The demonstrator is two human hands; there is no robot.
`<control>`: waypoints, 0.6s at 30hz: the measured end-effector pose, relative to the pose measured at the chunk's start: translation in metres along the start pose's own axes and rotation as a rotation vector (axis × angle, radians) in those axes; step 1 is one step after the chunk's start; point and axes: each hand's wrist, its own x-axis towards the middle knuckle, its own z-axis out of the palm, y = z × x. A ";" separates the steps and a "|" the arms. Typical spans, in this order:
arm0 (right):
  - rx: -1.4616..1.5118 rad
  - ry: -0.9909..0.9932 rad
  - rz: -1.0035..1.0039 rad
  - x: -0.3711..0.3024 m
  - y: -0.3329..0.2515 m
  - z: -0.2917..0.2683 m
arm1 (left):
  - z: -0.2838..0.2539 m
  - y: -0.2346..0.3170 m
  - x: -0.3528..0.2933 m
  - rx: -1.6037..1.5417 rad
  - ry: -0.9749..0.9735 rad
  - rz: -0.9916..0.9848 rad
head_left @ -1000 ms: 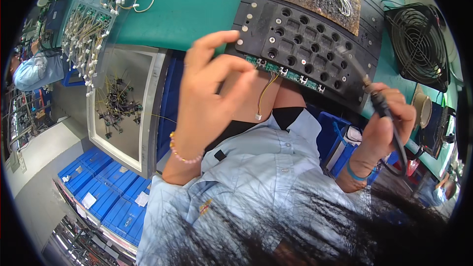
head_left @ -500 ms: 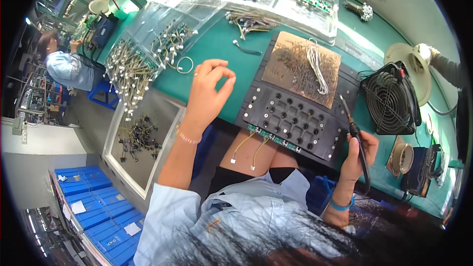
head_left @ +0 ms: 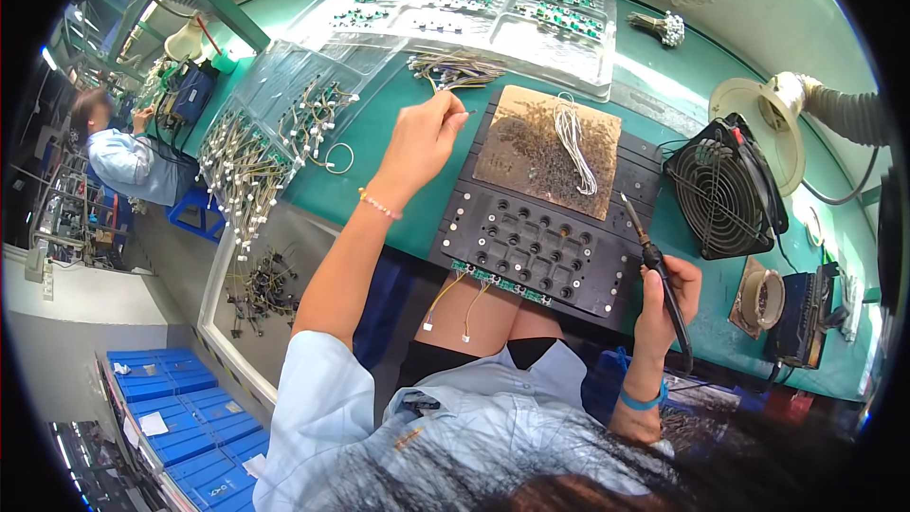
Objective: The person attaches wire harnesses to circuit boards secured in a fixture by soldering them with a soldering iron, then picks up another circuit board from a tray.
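My left hand [head_left: 422, 142] is closed in a pinch over the green mat, left of the brown board. A dark tip of a short cable [head_left: 471, 112] pokes out from its fingertips; the rest is hidden. My right hand [head_left: 667, 308] grips a soldering iron [head_left: 651, 254], whose tip points up and away over the right side of a black fixture [head_left: 460, 228]. On the fixture lies a scorched brown board [head_left: 507, 156] with a looped bundle of silvery wire [head_left: 569, 137]. A row of small green circuit boards [head_left: 500, 283] lines the fixture's near edge, with yellow leads hanging down.
Clear trays [head_left: 474, 33] of small green boards stand at the back. Bunched cables [head_left: 242, 156] lie at the left, more cables [head_left: 455, 69] behind my left hand. A black fan [head_left: 725, 190] and soldering station [head_left: 801, 318] stand right. Another person [head_left: 133, 152] sits far left.
My left hand has moved away from me and slightly right, and has closed on the short cable that lay on the mat. My right hand still holds the soldering iron. The view has shifted.
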 end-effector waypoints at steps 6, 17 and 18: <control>-0.015 -0.014 -0.011 0.000 0.002 0.002 | -0.025 0.046 -0.017 -0.410 -0.268 -0.113; -0.004 0.001 0.023 0.000 -0.001 0.001 | -0.017 0.078 0.007 -0.289 -0.414 0.036; -0.027 0.082 0.038 0.000 -0.001 0.001 | -0.016 0.079 0.009 -0.327 -0.370 0.100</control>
